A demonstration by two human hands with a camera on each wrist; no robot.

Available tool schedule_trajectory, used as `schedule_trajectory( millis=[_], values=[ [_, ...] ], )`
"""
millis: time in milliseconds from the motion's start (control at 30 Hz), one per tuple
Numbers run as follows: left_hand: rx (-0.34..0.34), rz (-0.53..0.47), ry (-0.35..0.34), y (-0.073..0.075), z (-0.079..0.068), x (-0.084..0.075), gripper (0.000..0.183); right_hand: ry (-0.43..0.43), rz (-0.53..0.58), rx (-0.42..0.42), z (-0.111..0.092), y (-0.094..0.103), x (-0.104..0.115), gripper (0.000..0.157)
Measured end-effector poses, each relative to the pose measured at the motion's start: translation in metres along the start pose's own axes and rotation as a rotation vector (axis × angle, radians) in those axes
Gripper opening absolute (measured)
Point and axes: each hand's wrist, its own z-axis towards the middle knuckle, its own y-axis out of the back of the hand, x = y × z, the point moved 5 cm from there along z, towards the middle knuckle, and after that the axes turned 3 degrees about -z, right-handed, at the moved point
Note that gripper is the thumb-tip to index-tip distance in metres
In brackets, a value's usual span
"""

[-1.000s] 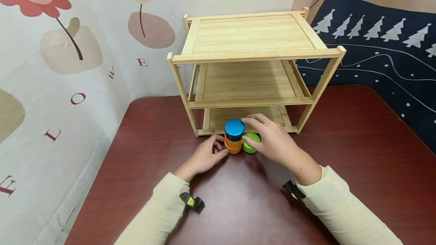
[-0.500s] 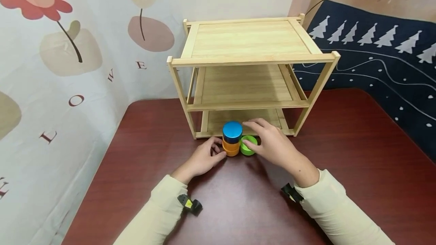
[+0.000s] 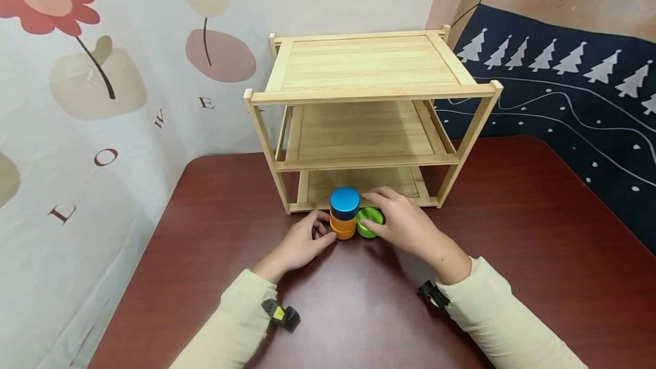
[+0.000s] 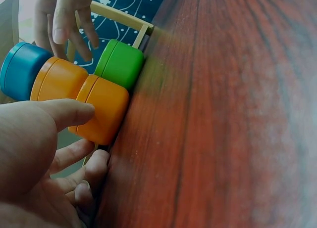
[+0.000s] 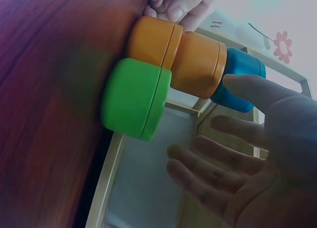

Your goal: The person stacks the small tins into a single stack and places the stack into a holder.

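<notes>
Two orange round jars stand one on the other, the lower orange jar (image 4: 106,112) on the table and the upper orange jar (image 5: 197,65) above it. A blue jar (image 3: 344,202) with a shiny lid tops the stack. Beside the stack, on its right, a green jar (image 3: 370,222) stands on the table. My left hand (image 3: 301,239) holds the lower orange jar from the left, thumb and fingers about its side. My right hand (image 3: 407,224) hovers with spread fingers by the blue and green jars; in the right wrist view its fingers (image 5: 218,163) hold nothing.
A three-tier wooden shelf (image 3: 361,95) stands right behind the jars, its bottom tier close to them. The red-brown tabletop (image 3: 353,312) spreads in front and to both sides. A printed cloth (image 3: 133,187) hangs at the left, a dark tree-patterned one (image 3: 553,84) at the right.
The head view has turned slightly, so the scene sits a little further left and lower. My right fingers have come slightly away from the blue jar. The stack and left hand keep their places.
</notes>
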Motion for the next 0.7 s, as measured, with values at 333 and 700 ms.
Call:
schedule_trajectory(
  millis=[333, 700],
  values=[
    [0.002, -0.002, 0.010, 0.000, -0.002, 0.001, 0.035, 0.006, -0.009, 0.035, -0.001, -0.006, 0.001, 0.045],
    [-0.001, 0.001, 0.003, 0.001, -0.002, -0.001, 0.035, 0.023, -0.023, 0.064, -0.001, -0.011, 0.001, 0.044]
  ],
)
